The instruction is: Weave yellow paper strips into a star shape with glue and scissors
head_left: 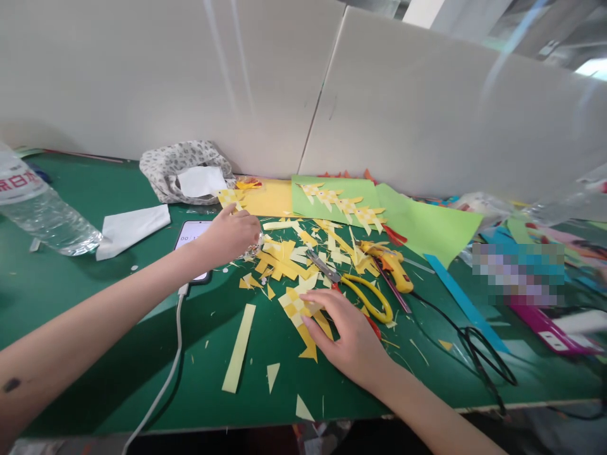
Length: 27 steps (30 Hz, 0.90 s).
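My right hand point(351, 335) lies over a yellow checkered woven paper fish point(294, 307), thumb and fingertips holding it against the green table. Farther back, my left hand point(233, 232) is curled closed beside a small patch of tiny shiny pieces point(256, 246); its fingertips are hidden, so what they hold cannot be made out. Just beyond it rests another yellow paper fish point(227, 198) with a dark eye dot. Yellow paper scraps point(279, 260) spread between the hands. Scissors with yellow handles point(367, 291) lie partly over them, right above my right hand.
A phone point(192, 234) with a white cable point(177, 335) lies under my left forearm. A water bottle point(42, 202) leans at left. To the right are a yellow glue gun point(396, 268), its black cord point(478, 354) and a blue strip point(467, 303). Woven fish rest on green paper point(308, 212).
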### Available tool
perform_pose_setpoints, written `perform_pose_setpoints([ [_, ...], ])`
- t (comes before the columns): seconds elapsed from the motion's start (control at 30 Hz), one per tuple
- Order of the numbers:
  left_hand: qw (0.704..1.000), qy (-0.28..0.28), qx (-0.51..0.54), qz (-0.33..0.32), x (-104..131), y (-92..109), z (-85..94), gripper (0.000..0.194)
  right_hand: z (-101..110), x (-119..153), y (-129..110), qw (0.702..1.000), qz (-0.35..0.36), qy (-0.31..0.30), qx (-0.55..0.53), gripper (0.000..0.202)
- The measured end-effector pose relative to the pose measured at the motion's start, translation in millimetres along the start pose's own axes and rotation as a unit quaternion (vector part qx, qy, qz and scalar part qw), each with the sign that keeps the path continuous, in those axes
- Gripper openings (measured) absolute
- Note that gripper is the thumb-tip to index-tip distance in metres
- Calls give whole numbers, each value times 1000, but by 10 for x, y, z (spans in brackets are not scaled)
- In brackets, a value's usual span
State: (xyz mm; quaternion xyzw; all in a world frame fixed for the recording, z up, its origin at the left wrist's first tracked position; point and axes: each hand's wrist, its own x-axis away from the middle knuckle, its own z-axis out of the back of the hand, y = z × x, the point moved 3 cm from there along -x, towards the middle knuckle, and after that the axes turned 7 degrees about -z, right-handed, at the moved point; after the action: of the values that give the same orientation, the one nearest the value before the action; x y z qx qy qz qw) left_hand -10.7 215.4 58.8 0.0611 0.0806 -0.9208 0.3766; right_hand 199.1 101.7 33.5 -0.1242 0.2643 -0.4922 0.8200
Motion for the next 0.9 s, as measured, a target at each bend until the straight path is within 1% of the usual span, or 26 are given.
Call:
perform_pose_setpoints([
  [0.03, 996, 16, 85, 27, 40, 6, 19, 21, 4, -4, 2, 1000, -2, 8, -14, 23],
  [0.07, 982, 17, 182, 46, 83, 40, 25, 22, 7, -9, 0, 999, -2, 18, -31, 21],
  [0.1, 958, 15, 280, 64, 127, 96, 24, 22, 11, -16, -7, 998, 0, 29, -48, 18],
  [0.13, 927, 1, 367, 80, 171, 174, 12, 22, 14, -23, -19, 997, 4, 41, -65, 16],
  [0.17, 890, -16, 446, 96, 216, 267, -10, 23, 18, -31, -34, 995, 6, 56, -82, 15],
  [0.23, 803, -31, 582, 127, 299, 469, -53, 23, 26, -48, -67, 990, 2, 85, -113, 14],
  [0.27, 760, -38, 632, 150, 337, 564, -77, 25, 27, -55, -82, 987, -5, 98, -129, 14],
  [0.33, 696, -56, 691, 187, 401, 733, -116, 27, 17, -62, -109, 981, -18, 110, -160, 14],
  [0.4, 650, -62, 724, 224, 446, 855, -138, 28, -7, -58, -131, 975, -21, 107, -192, 13],
  [0.47, 608, -60, 755, 239, 466, 944, -151, 29, -37, -43, -141, 970, -22, 103, -221, 13],
  [0.57, 556, -56, 791, 248, 477, 1023, -186, 29, -85, -12, -125, 960, -45, 113, -254, 14],
  [0.6, 546, -54, 796, 254, 481, 1037, -204, 28, -101, -2, -115, 956, -55, 119, -264, 14],
  [0.63, 544, -51, 798, 252, 484, 1046, -220, 28, -115, 5, -107, 951, -63, 126, -274, 14],
  [0.67, 549, -46, 796, 252, 487, 1049, -237, 28, -128, 11, -100, 947, -69, 132, -283, 14],
  [0.77, 585, -25, 773, 245, 497, 1038, -266, 29, -151, 14, -97, 941, -71, 143, -298, 16],
  [0.83, 611, -8, 756, 234, 501, 1025, -266, 28, -147, 10, -111, 943, -63, 149, -291, 16],
  [0.9, 630, 6, 744, 223, 506, 1014, -257, 27, -130, 9, -134, 948, -49, 155, -273, 15],
])
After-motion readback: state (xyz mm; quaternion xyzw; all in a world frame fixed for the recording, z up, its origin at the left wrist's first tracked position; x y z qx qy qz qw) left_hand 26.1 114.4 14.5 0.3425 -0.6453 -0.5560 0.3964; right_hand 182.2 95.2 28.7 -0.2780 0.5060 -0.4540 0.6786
